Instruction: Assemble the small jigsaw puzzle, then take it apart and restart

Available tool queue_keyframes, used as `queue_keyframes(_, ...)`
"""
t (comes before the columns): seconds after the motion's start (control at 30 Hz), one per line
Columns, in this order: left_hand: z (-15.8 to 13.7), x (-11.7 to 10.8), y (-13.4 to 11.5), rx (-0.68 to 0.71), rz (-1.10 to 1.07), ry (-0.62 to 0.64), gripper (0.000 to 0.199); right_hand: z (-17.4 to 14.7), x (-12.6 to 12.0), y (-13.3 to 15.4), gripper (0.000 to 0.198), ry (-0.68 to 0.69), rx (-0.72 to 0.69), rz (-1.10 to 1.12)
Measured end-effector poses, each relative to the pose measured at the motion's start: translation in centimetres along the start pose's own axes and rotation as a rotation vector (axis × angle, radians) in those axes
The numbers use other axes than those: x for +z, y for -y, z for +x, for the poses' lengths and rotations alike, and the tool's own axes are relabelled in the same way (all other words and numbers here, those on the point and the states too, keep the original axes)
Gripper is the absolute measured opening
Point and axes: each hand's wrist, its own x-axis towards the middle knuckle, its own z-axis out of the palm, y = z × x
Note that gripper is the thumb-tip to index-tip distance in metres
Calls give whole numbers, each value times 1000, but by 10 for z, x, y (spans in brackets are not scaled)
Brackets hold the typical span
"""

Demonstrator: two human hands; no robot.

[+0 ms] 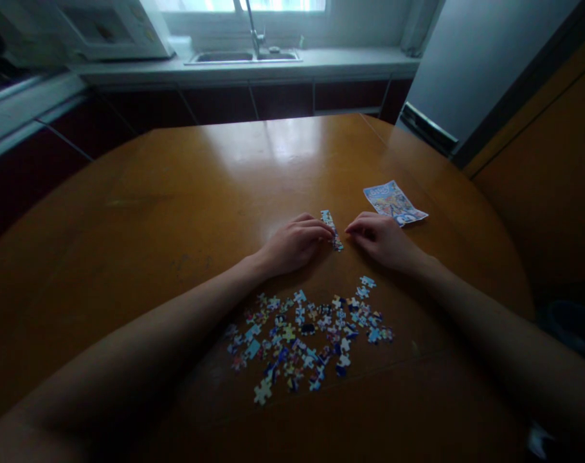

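Observation:
A narrow strip of joined jigsaw puzzle pieces [326, 217] lies on the table between my two hands. My left hand [297, 245] rests at the strip's left side, its curled fingertips closed on the edge and covering part of it. Just right of the strip is my right hand [382, 239], with thumb and forefinger drawn together in a pinch. Whatever may be between those fingertips is too small to make out. Nearer to me, between my forearms, loose jigsaw puzzle pieces [288, 332] are scattered in a pile, blue, yellow, white and dark.
A creased printed picture sheet [393, 200] lies beyond my right hand. All of this is on a brown wooden table [177, 186] with a rounded edge. Past it are a counter with a sink [225, 58], a white microwave [99, 29] and a grey fridge [485, 58].

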Motion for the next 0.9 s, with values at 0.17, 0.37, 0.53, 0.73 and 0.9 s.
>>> queue_keyframes(0.17,-1,2,1,6,37,-39,27,0,-1,3,12,16,15,12)
queue_keyframes(0.37,-1,3,-1,-27,90,-80,27,0,-1,2,11,25,25,5)
queue_keyframes(0.53,-2,1,-2,-20,85,-16,30,0,-1,3,11,20,12,12)
queue_keyframes(0.73,-2,-2,-5,-20,91,25,30,1,-2,5,13,41,24,12)
queue_keyframes(0.9,-3,0,-2,-10,117,55,32,1,-2,3,12,49,14,11)
